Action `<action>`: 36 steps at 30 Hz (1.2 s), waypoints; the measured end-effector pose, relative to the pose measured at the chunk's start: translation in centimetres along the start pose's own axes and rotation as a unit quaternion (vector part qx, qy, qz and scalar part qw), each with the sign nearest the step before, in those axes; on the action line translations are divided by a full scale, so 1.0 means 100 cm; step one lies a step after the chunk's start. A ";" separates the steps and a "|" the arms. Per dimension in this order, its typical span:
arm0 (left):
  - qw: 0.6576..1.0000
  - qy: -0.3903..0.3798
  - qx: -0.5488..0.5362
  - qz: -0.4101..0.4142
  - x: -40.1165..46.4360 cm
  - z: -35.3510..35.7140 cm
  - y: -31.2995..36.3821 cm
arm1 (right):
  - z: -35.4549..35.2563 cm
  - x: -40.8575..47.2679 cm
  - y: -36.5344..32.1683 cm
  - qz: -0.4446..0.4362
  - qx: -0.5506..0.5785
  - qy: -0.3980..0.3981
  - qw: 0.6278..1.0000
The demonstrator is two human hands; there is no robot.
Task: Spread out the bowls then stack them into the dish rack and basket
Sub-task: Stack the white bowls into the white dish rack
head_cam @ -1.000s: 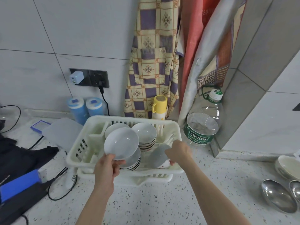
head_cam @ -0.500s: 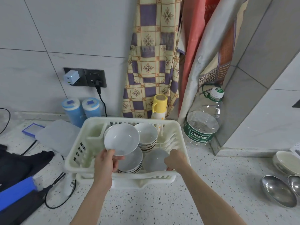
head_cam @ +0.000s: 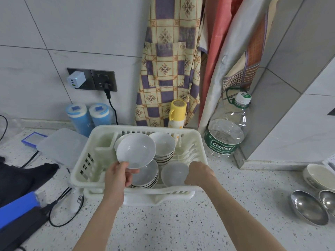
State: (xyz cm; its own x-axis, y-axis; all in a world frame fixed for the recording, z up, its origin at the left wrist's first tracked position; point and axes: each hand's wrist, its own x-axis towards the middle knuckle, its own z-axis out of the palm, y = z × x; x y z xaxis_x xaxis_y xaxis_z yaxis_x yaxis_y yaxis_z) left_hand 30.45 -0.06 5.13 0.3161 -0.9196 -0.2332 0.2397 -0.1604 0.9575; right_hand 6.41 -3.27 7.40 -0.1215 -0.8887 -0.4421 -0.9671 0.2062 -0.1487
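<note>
1. Our left hand [head_cam: 118, 175] pinches the near rim of a white bowl [head_cam: 136, 150], holding it tilted above the stack of bowls [head_cam: 145, 176] at the front edge of the dish rack [head_cam: 87, 160].
2. Our right hand [head_cam: 198, 173] grips the rim of a small bowl [head_cam: 174, 173] low in the rack's front right corner; we cannot tell whether it is already resting on the floor of the rack.
3. A second stack [head_cam: 164, 147] stands toward the rack's back edge, just beside the raised bowl.
4. To do this step well, we judge the raised bowl should be levelled and lowered squarely onto a stack, with the right hand letting go only once its bowl sits steady.
5. Against the frame a second ago, the small bowl has turned from tilted on edge to nearly flat and lower in the rack, while the left hand's bowl has stayed at much the same height.
6. On the counter [head_cam: 181, 223], spoons [head_cam: 308, 207] lie near the right edge, well apart from the rack.
</note>
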 end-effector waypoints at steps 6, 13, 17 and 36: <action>1.000 -0.006 -0.003 -0.004 0.001 -0.002 -0.002 | 0.005 0.001 0.003 0.004 -0.013 0.007 1.000; 1.000 -0.012 0.006 -0.009 0.002 -0.003 -0.002 | 0.009 0.002 -0.001 0.017 -0.042 0.011 0.999; 1.000 -0.012 0.008 -0.013 0.002 -0.003 -0.003 | 0.010 0.004 -0.002 0.010 -0.043 0.004 0.999; 0.999 -0.024 0.020 -0.005 0.003 0.000 -0.003 | 0.016 0.010 0.000 -0.056 -0.026 0.019 0.998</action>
State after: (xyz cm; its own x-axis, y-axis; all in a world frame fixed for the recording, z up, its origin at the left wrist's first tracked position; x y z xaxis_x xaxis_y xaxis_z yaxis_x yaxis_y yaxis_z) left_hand 30.43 -0.31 4.77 0.2690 -0.9339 -0.2356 0.2051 -0.1835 0.9614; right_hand 6.65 -3.50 5.57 -0.0199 -0.9198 -0.3918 -0.9852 0.0848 -0.1491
